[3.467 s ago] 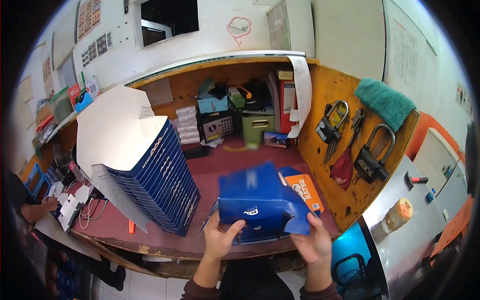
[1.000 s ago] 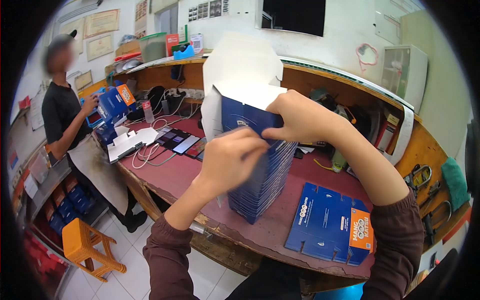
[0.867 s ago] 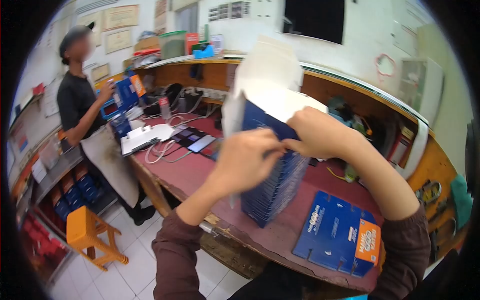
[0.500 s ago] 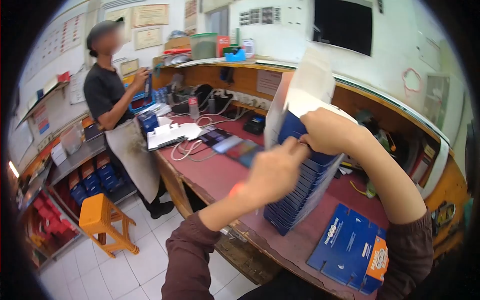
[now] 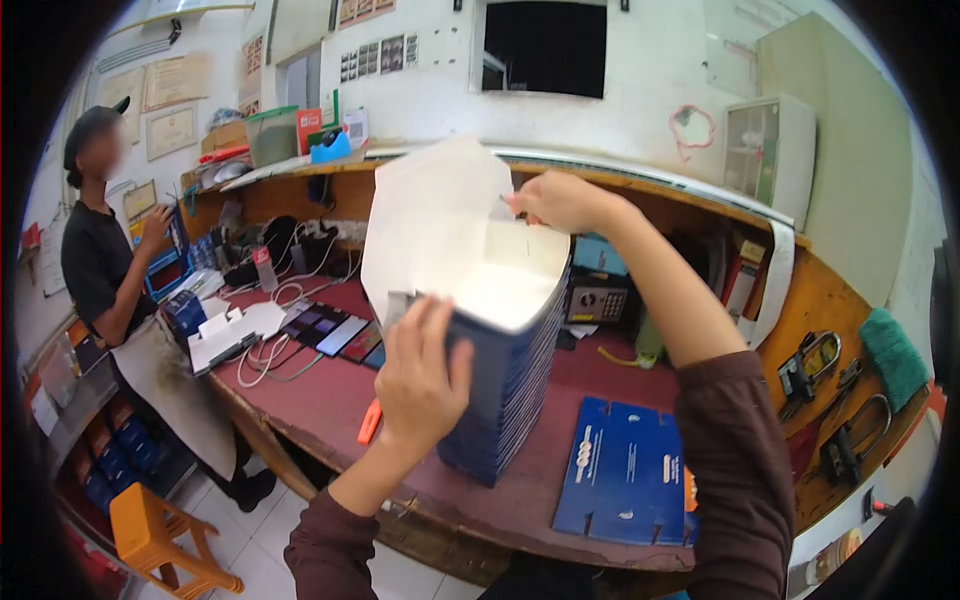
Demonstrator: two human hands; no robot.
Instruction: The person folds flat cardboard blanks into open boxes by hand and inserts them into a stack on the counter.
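Note:
A tall stack of nested blue boxes [image 5: 500,400] stands on the dark red table, its topmost box open with white inner walls and a raised white lid flap [image 5: 425,215]. My left hand [image 5: 425,375] lies against the near left corner of the top box, fingers spread and slightly blurred. At the far right corner, my right hand [image 5: 565,203] pinches the base of the lid flap. To the right, flat blue cardboard blanks [image 5: 620,470] lie on the table, partly behind my right sleeve. An orange object [image 5: 370,421] lies left of the stack.
Phones [image 5: 342,335], cables and white card pieces [image 5: 235,335] cover the table's left part. Beyond it stands a person in an apron [image 5: 105,260], near an orange stool [image 5: 165,540]. A small safe [image 5: 596,302] is behind the stack; padlocks [image 5: 842,452] hang at right.
The folded blue piece from the earliest frame is gone from my hands, which are now at the stack. Lately my hands have moved apart to opposite corners, and the top box shows open.

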